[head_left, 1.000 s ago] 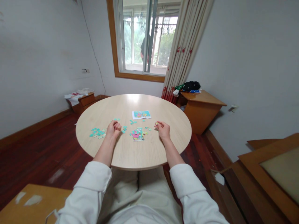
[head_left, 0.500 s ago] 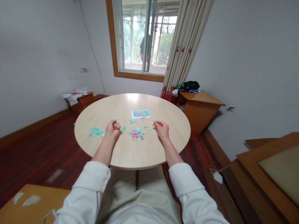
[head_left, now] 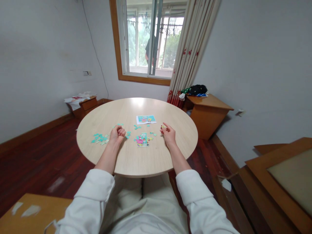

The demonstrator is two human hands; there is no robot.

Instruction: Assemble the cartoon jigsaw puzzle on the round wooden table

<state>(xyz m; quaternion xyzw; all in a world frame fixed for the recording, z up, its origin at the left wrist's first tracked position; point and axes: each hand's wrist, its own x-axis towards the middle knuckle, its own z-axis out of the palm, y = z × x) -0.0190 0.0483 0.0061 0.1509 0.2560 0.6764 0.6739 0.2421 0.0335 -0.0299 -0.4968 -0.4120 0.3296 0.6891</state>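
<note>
My right hand (head_left: 169, 134) pinches a small yellow and dark jigsaw puzzle piece (head_left: 162, 127) just above the table, its index finger lifted. On the left, my left hand (head_left: 118, 133) is curled closed; whatever its fingers hold, if anything, is hidden. Between the hands lies a partly joined jigsaw puzzle (head_left: 143, 140) with a pink figure. Several loose teal pieces (head_left: 98, 138) spread to the left of my left hand, and a few more (head_left: 137, 127) lie behind the joined part. A printed reference picture (head_left: 146, 119) rests farther back.
Everything lies on a round pale wooden table (head_left: 136, 165). A wooden cabinet (head_left: 209, 107) with cloths on top stands at the back right. A low cabinet (head_left: 89, 103) with papers is at the back left. Beyond the window (head_left: 138, 35) a person stands outside.
The index finger of my right hand has lifted away from the puzzle piece. My left hand keeps its curled shape. The view has shifted very slightly.
</note>
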